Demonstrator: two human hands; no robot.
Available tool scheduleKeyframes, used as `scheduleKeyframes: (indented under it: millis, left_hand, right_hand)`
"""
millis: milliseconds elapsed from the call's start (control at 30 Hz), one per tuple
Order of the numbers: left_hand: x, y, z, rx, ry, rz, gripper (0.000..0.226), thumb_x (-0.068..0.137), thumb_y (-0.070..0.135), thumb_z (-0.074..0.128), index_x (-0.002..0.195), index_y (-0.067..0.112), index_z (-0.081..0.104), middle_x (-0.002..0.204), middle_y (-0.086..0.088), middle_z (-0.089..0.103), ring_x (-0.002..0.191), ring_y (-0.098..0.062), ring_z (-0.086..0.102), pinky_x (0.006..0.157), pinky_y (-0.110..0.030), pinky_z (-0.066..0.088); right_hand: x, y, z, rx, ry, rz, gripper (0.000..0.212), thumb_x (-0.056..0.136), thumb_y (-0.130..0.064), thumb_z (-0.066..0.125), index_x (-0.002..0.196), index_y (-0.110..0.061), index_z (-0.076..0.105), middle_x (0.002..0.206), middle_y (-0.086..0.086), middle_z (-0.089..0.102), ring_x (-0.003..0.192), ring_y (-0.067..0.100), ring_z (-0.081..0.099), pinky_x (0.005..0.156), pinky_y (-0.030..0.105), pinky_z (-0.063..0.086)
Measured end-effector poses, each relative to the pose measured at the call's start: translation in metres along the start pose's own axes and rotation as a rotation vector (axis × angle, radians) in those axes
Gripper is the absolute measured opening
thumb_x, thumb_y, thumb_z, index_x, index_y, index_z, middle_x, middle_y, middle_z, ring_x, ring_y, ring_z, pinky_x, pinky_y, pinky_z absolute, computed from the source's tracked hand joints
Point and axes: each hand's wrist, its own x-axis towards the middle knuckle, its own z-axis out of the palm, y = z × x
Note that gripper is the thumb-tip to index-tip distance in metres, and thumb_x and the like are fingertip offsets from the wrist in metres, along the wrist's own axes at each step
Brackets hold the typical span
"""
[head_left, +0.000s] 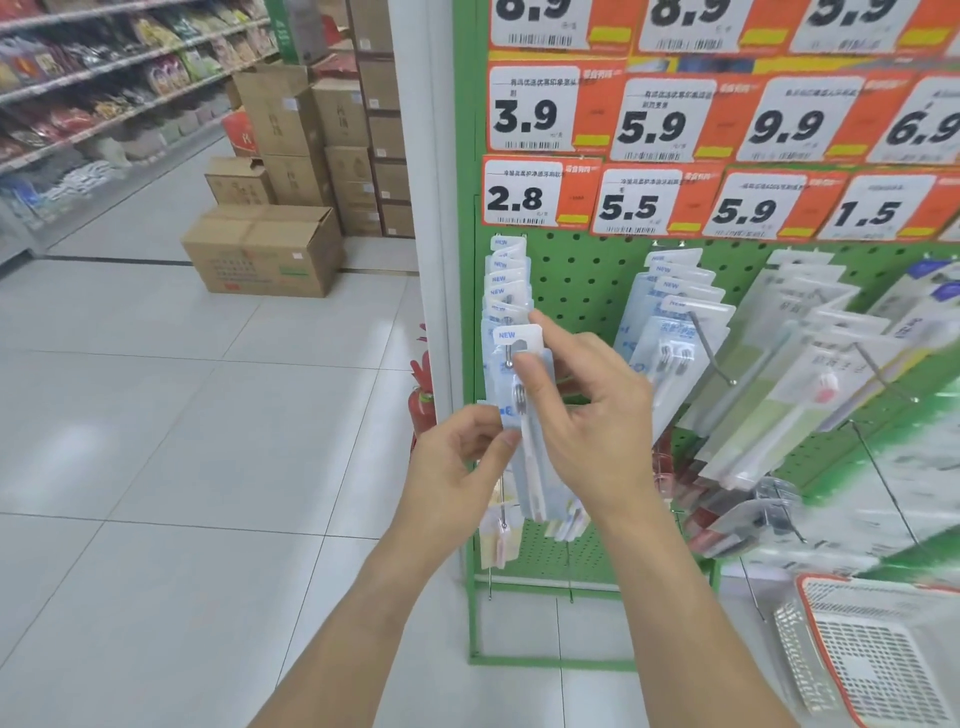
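Toothbrush pack (500, 382), a clear blister card with a white tab marked NEW, sits at the front end of a metal peg hook (509, 364) in the left column of the green pegboard (582, 280). The hook's ball tip shows in the tab's hanging slot. The pack hangs upright, face toward the camera, just in front of the stack of identical packs (506, 280) on the same hook.

Left hand (457, 457): the thumb and curled fingers pinch the pack's lower left edge.

Right hand (592, 415): the thumb (531, 382) presses on the pack's front just below the hook tip. The index finger (543, 325) extends upward at the tab's right edge, so these 2 digits hold the pack's upper part. Whether the index finger passes behind the tab cannot be determined. The other 3 fingers are loosely curled and hold nothing.

Surroundings:
- A price label reading 2.8 (519, 200) is mounted directly above the hook.
- A neighbouring hook to the right carries further blister packs (670, 322).
- A white basket with an orange rim (810, 613) stands on the tiled floor at lower right.
- A red fire extinguisher (421, 405) stands beside the rack frame, partly hidden by the left hand.
- Cardboard boxes (262, 249) are stacked across the aisle.
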Motion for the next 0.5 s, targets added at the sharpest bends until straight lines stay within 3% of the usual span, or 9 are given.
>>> scheduleKeyframes:
  millis: [67, 167, 267, 400, 500]
  left_hand:
    - [0.001, -0.001, -0.004, -0.017, 0.034, -0.011, 0.011, 0.096, 0.010, 0.067, 0.096, 0.020, 0.071, 0.084, 0.010, 0.073, 0.078, -0.009, 0.067, 0.073, -0.027, 0.050]
    - [0.002, -0.005, -0.007, -0.025, 0.100, -0.035, 0.007, 0.095, 0.014, 0.068, 0.099, 0.020, 0.071, 0.090, 0.003, 0.074, 0.081, -0.014, 0.067, 0.074, -0.046, 0.056]
    - [0.004, -0.010, -0.008, -0.009, 0.151, -0.072, 0.003, 0.094, 0.023, 0.070, 0.097, 0.021, 0.071, 0.092, 0.002, 0.074, 0.084, -0.020, 0.069, 0.078, -0.055, 0.058]
    - [0.006, -0.016, -0.009, 0.028, 0.185, -0.046, 0.004, 0.096, 0.026, 0.069, 0.092, 0.023, 0.070, 0.088, 0.004, 0.072, 0.072, -0.019, 0.064, 0.070, -0.048, 0.056]
    - [0.008, -0.017, -0.009, 0.042, 0.278, 0.018, 0.007, 0.096, 0.018, 0.068, 0.091, 0.023, 0.069, 0.085, 0.005, 0.072, 0.075, -0.011, 0.065, 0.073, -0.032, 0.056]
  right_hand:
    - [0.001, -0.003, 0.004, 0.004, 0.023, 0.016, 0.032, 0.095, -0.021, 0.069, 0.126, -0.012, 0.070, 0.082, -0.004, 0.060, 0.073, 0.013, 0.059, 0.064, 0.028, 0.054]
    - [0.001, -0.005, 0.006, -0.029, 0.065, 0.052, 0.033, 0.092, -0.022, 0.073, 0.124, -0.012, 0.071, 0.090, -0.002, 0.061, 0.079, 0.011, 0.061, 0.066, 0.025, 0.055]
    - [-0.004, -0.007, 0.002, -0.037, 0.090, 0.127, 0.031, 0.091, -0.022, 0.076, 0.120, -0.017, 0.069, 0.095, -0.003, 0.062, 0.082, 0.011, 0.064, 0.069, 0.020, 0.053]
    - [-0.018, -0.009, -0.009, -0.042, 0.119, 0.204, 0.024, 0.090, -0.008, 0.071, 0.106, -0.025, 0.067, 0.091, -0.003, 0.065, 0.081, 0.010, 0.063, 0.066, 0.012, 0.048]
    - [-0.028, -0.007, -0.017, -0.027, 0.104, 0.251, 0.023, 0.090, -0.005, 0.070, 0.101, -0.025, 0.067, 0.089, -0.004, 0.067, 0.079, 0.012, 0.064, 0.066, 0.015, 0.048]
